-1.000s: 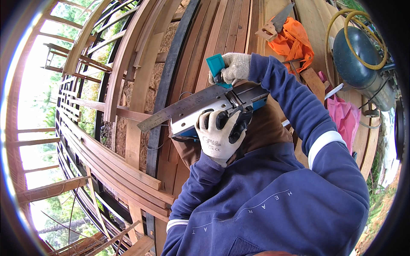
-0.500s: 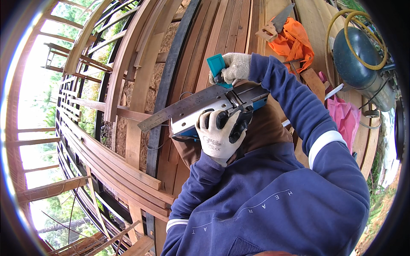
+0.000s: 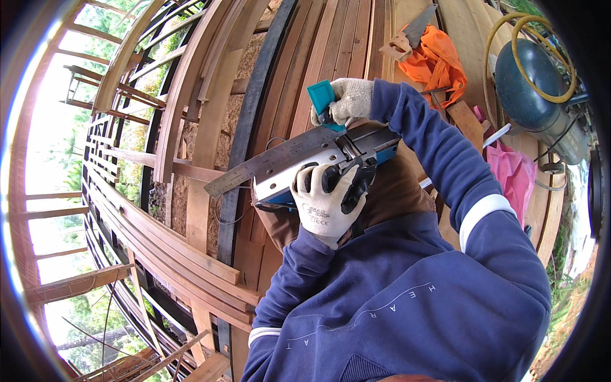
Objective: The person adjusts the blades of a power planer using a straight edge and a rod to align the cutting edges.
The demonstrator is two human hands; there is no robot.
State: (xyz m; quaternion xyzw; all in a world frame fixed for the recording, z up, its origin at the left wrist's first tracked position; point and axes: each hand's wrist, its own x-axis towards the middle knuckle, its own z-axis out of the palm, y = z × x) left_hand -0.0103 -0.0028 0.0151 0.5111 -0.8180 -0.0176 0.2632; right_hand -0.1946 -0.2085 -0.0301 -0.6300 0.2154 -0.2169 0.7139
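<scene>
An electric hand planer point(image 3: 289, 175) lies with its metal sole facing up across my lap. My left hand point(image 3: 328, 200), in a white glove with black fingertips, is closed around the planer's near side, fingers bent over the sole by the blade slot. A try square point(image 3: 273, 159) with a teal handle has its steel blade along the far edge of that sole. At the handle, my right hand point(image 3: 351, 102), in a pale glove, pinches the square. The right fingertips are partly hidden behind the handle.
Wooden decking boards point(image 3: 331, 44) run under and ahead of me. A handsaw point(image 3: 410, 38) and orange cloth point(image 3: 439, 63) lie at far right. Beyond are a dark tank point(image 3: 528, 70) with a yellow hose point(image 3: 493, 48) and a pink bag point(image 3: 512, 175). Stacked timber point(image 3: 172, 254) lies left.
</scene>
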